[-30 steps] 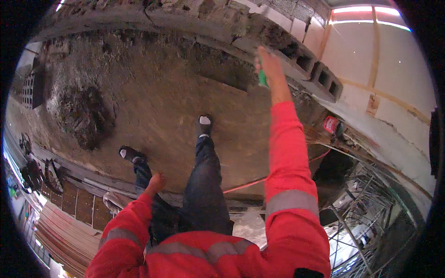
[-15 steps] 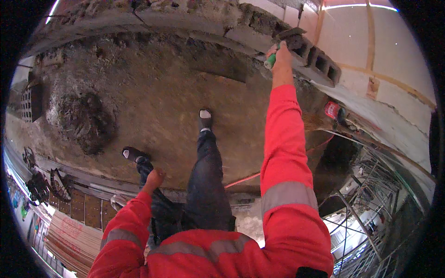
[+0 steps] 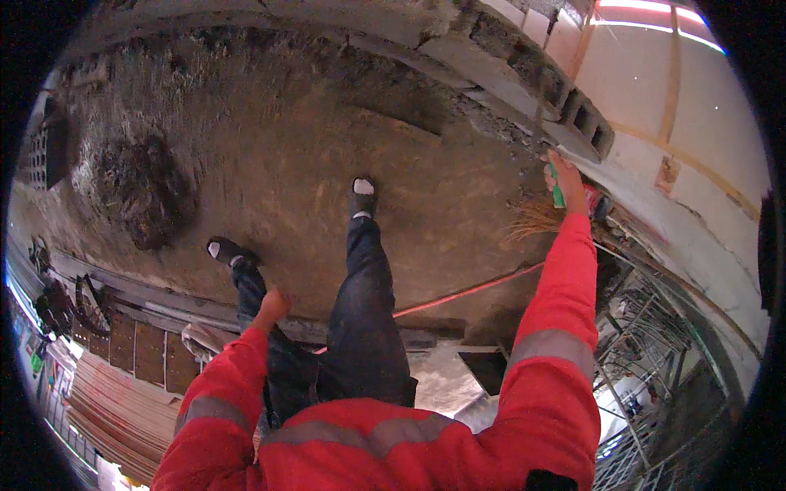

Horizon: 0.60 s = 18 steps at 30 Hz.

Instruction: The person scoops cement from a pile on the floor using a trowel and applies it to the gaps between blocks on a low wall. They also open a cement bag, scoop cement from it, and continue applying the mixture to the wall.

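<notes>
Out to the far right, my right hand (image 3: 575, 190) is wrapped round the green handle (image 3: 557, 188) of a trowel. That hand is just below the end of a low wall of grey concrete blocks (image 3: 491, 69); a hollow block (image 3: 591, 123) with open cells forms the wall's end. The trowel's blade is hard to make out against the rubble at the wall's foot. My left hand (image 3: 276, 306) hangs over my left thigh, its fingers curled in, with nothing seen in it.
A dark heap of wet mortar (image 3: 147, 192) lies on the floor at left, near a block with holes (image 3: 42, 155). A straw broom (image 3: 532, 219) and a red container (image 3: 596, 200) are beside my right hand. A red hose-like line (image 3: 467, 292) crosses the floor. Metal frames (image 3: 647, 327) stand at right.
My right hand has come down and right from the top of the block wall to beside its end, still gripping the trowel. My left hand has stayed over my thigh.
</notes>
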Motion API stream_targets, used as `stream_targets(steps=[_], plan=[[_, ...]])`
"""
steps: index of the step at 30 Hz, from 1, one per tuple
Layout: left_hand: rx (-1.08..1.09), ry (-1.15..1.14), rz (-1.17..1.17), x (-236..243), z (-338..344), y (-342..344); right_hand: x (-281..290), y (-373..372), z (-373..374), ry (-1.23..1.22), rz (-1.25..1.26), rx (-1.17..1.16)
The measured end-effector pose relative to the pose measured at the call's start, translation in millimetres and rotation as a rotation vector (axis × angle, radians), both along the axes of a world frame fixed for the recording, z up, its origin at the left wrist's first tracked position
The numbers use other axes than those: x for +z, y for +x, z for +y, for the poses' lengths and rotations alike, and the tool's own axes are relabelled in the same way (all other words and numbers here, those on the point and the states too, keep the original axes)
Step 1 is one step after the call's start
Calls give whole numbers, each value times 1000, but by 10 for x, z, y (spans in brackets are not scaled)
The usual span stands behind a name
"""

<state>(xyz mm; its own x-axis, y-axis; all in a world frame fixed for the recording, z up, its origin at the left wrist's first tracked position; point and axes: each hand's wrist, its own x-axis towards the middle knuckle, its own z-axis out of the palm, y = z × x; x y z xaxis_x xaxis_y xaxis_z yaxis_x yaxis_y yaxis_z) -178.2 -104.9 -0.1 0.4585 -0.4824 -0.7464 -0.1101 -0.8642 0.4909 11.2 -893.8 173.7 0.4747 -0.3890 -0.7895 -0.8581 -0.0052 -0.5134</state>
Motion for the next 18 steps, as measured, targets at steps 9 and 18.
stream_targets(steps=[9, 18], plan=[[299, 80, 199, 194, -39, -180, -112, 303, 442, -264, -45, -135], [405, -67, 337, -251, 443, -143, -1242, 190, 4498, -592, -309, 323]])
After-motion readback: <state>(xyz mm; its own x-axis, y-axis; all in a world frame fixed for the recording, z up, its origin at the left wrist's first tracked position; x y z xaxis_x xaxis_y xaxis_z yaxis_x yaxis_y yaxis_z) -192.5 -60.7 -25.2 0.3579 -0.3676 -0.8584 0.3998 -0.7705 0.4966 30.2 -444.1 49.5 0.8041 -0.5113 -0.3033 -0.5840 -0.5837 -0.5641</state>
